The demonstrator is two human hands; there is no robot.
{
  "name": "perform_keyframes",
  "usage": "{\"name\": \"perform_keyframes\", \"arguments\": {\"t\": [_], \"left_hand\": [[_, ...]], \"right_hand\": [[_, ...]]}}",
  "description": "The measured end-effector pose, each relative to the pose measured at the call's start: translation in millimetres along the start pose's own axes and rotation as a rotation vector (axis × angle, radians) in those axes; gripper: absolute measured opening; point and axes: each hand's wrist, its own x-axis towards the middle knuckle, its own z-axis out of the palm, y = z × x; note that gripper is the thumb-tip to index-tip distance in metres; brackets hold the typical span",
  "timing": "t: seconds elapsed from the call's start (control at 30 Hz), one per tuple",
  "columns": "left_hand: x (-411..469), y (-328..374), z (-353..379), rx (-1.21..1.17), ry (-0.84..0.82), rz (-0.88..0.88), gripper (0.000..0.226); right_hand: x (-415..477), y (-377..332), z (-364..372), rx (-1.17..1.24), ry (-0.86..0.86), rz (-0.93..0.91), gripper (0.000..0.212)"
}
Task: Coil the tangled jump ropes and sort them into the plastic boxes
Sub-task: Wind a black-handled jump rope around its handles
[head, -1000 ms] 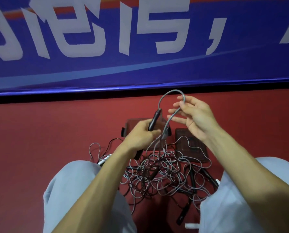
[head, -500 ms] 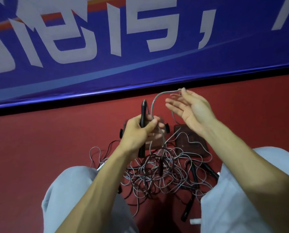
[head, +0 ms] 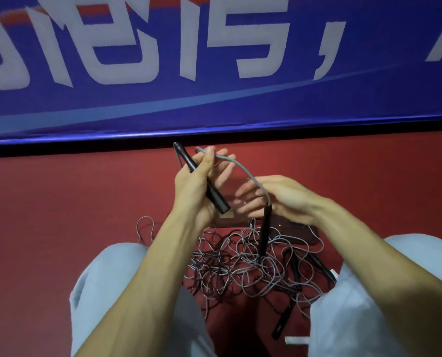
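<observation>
My left hand (head: 196, 184) grips a black jump-rope handle (head: 214, 197), held raised and tilted with its tip toward the banner. From near that hand's fingertips a grey rope (head: 243, 168) arcs to my right hand (head: 281, 197). It crosses the right hand's straight, blurred fingers. A second black handle (head: 264, 228) hangs from it into the tangled pile of ropes (head: 240, 271) on the floor between my knees. Two dark plastic boxes (head: 227, 219) (head: 299, 233) lie behind the pile, partly hidden by my hands.
More black handles (head: 281, 323) (head: 295, 269) stick out of the tangle, and a white tag (head: 297, 340) lies nearby. My knees in light trousers (head: 106, 292) (head: 369, 292) flank the pile. A blue banner wall (head: 214, 104) stands close behind on the red floor (head: 60, 215).
My left hand lifted its handle higher and tilted it. My right hand dropped toward the boxes, pulling the rope loop out into an arc, and a second handle now hangs below it.
</observation>
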Motion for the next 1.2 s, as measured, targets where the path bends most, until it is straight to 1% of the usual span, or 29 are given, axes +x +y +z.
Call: {"name": "perform_keyframes", "arguments": {"t": [0.1, 0.2, 0.23, 0.3, 0.33, 0.37, 0.43, 0.5, 0.57, 0.63, 0.7, 0.8, 0.9, 0.97, 1.07, 1.13, 1.2], "left_hand": [[7, 4, -7, -0.088, 0.081, 0.049, 0.005], [13, 7, -14, -0.135, 0.179, 0.11, 0.003], [14, 7, -16, -0.141, 0.205, 0.119, 0.003], [15, 7, -17, -0.133, 0.225, 0.115, 0.005], [16, 6, -18, -0.112, 0.222, 0.104, 0.008], [16, 5, -18, -0.076, 0.216, 0.09, 0.012], [17, 4, -20, 0.048, 0.19, 0.044, 0.016], [17, 3, -22, 0.28, 0.126, -0.009, 0.014], [13, -1, -21, 0.551, 0.012, -0.048, 0.013], [10, -6, -20, 0.773, -0.12, -0.064, 0.015], [8, -12, -20, 0.952, -0.25, -0.087, 0.021], [1, -16, -19, 1.112, -0.437, -0.114, 0.029], [-5, -19, -13, 1.17, -0.519, -0.082, 0.024], [-6, -21, -11, 1.263, -0.519, -0.01, 0.027], [-2, -24, -17, 1.51, -0.456, 0.15, 0.026], [-1, -24, -20, 1.656, -0.394, 0.225, 0.023], [-3, -22, -19, 1.814, -0.34, 0.281, 0.022]], "right_hand": [[1, 1, -2, 0.009, 0.014, -0.028, 0.028], [3, 3, -5, -0.015, 0.071, -0.111, 0.027], [3, 4, -5, -0.087, 0.101, -0.165, 0.024], [4, 5, -5, -0.308, 0.182, -0.26, 0.015], [5, 6, -5, -0.377, 0.213, -0.273, 0.011], [6, 6, -6, -0.386, 0.229, -0.261, 0.009], [7, 7, -8, -0.308, 0.253, -0.226, 0.008], [7, 5, -13, -0.204, 0.308, -0.217, 0.008], [5, 1, -19, -0.094, 0.374, -0.22, 0.007], [2, -3, -23, -0.001, 0.409, -0.221, 0.005], [-1, -6, -26, 0.071, 0.425, -0.215, 0.01], [-3, -8, -25, 0.163, 0.464, -0.199, 0.015], [-2, -7, -23, 0.253, 0.492, -0.182, 0.022], [-2, -6, -23, 0.196, 0.515, -0.184, 0.023], [-4, -7, -24, -0.051, 0.548, -0.179, 0.019], [-2, -5, -25, -0.221, 0.631, -0.217, 0.02], [2, -1, -26, -0.32, 0.755, -0.322, 0.022]]}}
